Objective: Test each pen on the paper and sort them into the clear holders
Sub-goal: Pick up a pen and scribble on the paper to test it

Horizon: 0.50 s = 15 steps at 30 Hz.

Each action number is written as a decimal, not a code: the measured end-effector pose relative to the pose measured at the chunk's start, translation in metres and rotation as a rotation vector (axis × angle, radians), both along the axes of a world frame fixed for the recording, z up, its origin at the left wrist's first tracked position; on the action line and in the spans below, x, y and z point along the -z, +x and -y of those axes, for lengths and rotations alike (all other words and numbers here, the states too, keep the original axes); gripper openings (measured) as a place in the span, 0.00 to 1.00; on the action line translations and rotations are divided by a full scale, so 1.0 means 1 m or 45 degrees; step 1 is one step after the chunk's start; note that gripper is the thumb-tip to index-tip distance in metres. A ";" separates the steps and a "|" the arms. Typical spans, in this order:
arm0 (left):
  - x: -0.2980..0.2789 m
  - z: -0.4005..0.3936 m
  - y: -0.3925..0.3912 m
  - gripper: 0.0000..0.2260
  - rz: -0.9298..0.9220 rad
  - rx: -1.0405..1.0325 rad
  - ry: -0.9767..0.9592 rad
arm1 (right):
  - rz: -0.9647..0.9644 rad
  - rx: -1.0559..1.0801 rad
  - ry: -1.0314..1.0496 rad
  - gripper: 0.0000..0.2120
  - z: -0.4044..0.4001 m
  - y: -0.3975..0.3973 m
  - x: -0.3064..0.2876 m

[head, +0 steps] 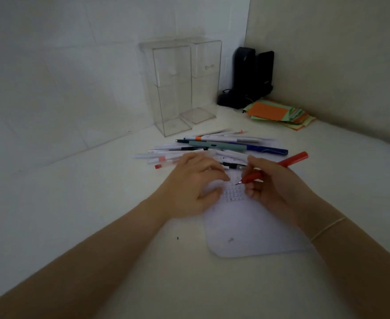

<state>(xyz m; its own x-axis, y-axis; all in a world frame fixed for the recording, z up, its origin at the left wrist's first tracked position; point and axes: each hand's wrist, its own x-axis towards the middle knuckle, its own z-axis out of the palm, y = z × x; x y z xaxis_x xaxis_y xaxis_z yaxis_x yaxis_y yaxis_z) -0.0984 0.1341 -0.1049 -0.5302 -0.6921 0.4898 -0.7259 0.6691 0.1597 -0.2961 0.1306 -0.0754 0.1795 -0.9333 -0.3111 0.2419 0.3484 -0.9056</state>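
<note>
**Red pen mid-test, nothing sorted yet**

The testing step is what's in hand here. A red pen (pixel 279 166) is pinched in the right hand (pixel 272 187), fingers curled round the barrel, with the tip pointed down at the paper (pixel 247 231); whether the tip is actually touching can't be told, it's just too small and dim. The left hand (pixel 194 185) is laid on the sheet's top-left edge with loosely bent fingers, nothing gripped, so it looks like the paper is being steadied. A patch of small marks is seen on the sheet between the two hands.

The rest of the pens (pixel 212 148) are left in a loose pile on the worktop just beyond the hands. The two clear holders (pixel 180 88) are stood upright against the wall behind the pile, and both look empty, so the sorting probably hasn't been started.

Next, a short stroke is likely needed to see if ink is laid down. Then the pen has to be carried over the pile and dropped into one holder. Care is called for there, since the holders are tall and narrow and could be knocked.
</note>
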 end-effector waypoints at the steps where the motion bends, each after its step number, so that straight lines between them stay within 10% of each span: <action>1: 0.001 0.000 0.001 0.13 0.023 0.032 0.019 | 0.019 -0.008 -0.002 0.09 -0.001 -0.001 -0.001; 15: 0.003 -0.011 0.003 0.41 0.232 0.006 0.322 | -0.600 0.087 -0.485 0.10 -0.005 0.030 0.005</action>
